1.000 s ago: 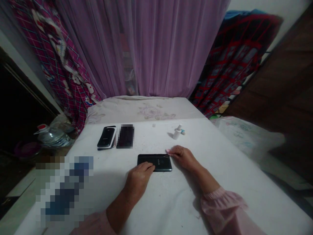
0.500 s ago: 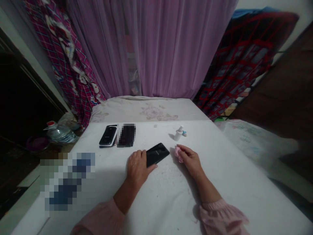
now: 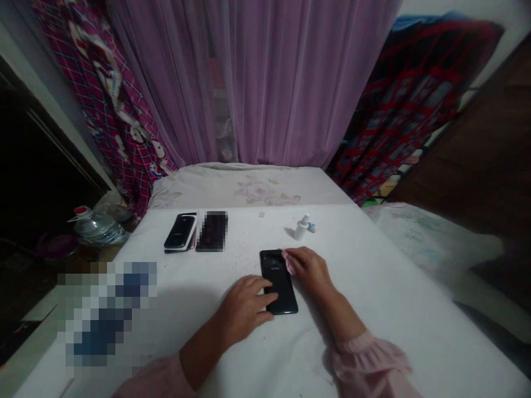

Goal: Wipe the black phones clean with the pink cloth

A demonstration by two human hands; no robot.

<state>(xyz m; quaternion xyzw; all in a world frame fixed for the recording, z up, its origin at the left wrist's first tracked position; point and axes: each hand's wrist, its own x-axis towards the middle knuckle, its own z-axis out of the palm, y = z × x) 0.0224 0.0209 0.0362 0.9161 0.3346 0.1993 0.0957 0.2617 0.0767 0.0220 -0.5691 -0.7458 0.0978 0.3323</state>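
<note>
A black smartphone point(image 3: 285, 290) lies back-up on the white-covered table, its lettering toward the top. The spread fingers of my left hand point(image 3: 244, 304) rest on its left side and lower back. My right hand point(image 3: 312, 272) pinches a small pink cloth point(image 3: 288, 262), which touches the phone's upper right edge near the camera. Beyond my right hand stands a small white spray bottle point(image 3: 301, 229), and a small blue-and-white item point(image 3: 312, 227) sits just behind it.
At the back left are stacked phones point(image 3: 181, 232) beside a dark, pixelated flat object point(image 3: 212, 232). A pixelated blue patch point(image 3: 112, 315) covers the table's left side. A large water bottle point(image 3: 97, 225) stands beyond the left edge. Purple curtains point(image 3: 282, 83) hang behind the table.
The phone has turned more upright and come nearer to me. My left hand has gone from gripping its end to resting spread on it. The right hand has brought the cloth left onto its edge.
</note>
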